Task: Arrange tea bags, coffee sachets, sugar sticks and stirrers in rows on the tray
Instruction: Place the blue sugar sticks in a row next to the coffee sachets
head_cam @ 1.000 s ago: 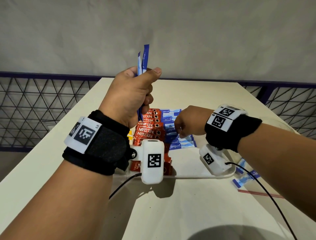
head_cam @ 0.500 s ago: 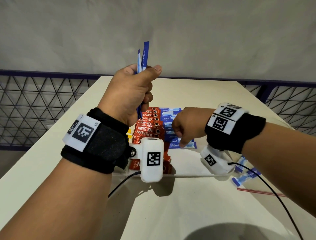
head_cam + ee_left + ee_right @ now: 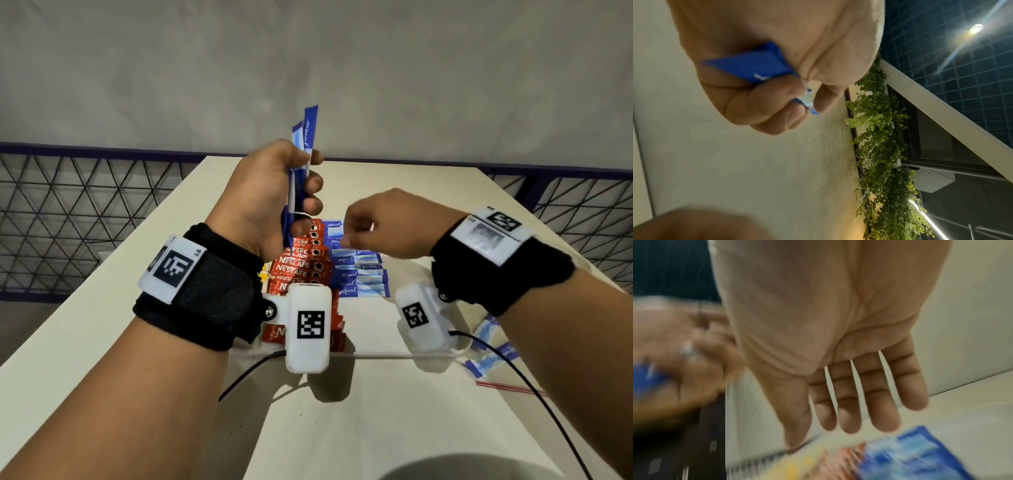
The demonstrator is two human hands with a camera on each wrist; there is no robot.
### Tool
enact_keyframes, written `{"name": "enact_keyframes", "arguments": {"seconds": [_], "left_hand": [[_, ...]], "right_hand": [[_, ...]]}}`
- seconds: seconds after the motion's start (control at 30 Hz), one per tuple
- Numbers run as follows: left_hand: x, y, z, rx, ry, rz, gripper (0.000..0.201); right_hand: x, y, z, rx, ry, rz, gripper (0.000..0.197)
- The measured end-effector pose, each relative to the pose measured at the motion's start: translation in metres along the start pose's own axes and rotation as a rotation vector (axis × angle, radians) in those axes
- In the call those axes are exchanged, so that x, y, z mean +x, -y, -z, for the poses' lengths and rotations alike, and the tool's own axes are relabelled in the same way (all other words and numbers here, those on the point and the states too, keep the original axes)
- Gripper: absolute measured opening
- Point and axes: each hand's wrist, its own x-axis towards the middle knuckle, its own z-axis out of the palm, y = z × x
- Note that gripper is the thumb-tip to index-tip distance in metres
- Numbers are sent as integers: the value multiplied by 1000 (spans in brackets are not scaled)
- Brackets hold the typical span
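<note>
My left hand (image 3: pixel 274 192) is raised above the tray and grips a few blue sugar sticks (image 3: pixel 306 133) upright in a fist; the left wrist view shows the fingers (image 3: pixel 766 104) curled round the sugar sticks (image 3: pixel 752 66). My right hand (image 3: pixel 376 222) hovers just right of it, over the tray, holding nothing, its fingers (image 3: pixel 849 402) straight. On the tray (image 3: pixel 376 356) lies a row of red coffee sachets (image 3: pixel 298 263), with a row of blue sugar sticks (image 3: pixel 359 277) on its right. A yellow tea bag (image 3: pixel 263 275) peeks out left of the sachets.
Loose blue sugar sticks (image 3: pixel 489 356) and a red-striped stirrer (image 3: pixel 507 387) lie on the white table (image 3: pixel 376 428) right of the tray. A wire-mesh railing (image 3: pixel 85 222) borders the table on the left and far right. The wrist cameras' cables trail over the near table.
My right hand has lifted off the row of blue sticks on the tray and risen towards the left hand. The left hand stays raised with its sticks.
</note>
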Motion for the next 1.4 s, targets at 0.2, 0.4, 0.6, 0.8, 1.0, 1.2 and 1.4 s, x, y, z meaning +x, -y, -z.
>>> {"name": "enact_keyframes", "arguments": {"seconds": [0.2,0.4,0.6,0.8,1.0,1.2,1.4], "left_hand": [[-16,15,-9,137,97,16,21],[-45,32,-7,350,70,21,15],[-57,31,-2,208,-125,12,16],[-59,39,-14,254,-163,-50,15],[-59,39,-17,434,-137,-109,17],[-58,29,8,429,-298,-104,18],[-61,28,12,444,-292,-92,19]], "right_hand": [[-22,23,12,728,-404,35,23],[-36,28,-6,965,-546,59,10],[-49,19,-18,1067,-469,57,6],[-57,19,-23,957,-327,-6,4],[-60,23,-3,438,-218,19,15],[-45,-3,-16,58,9,-25,15],[-28,-6,-30,-22,231,-88,8]]}}
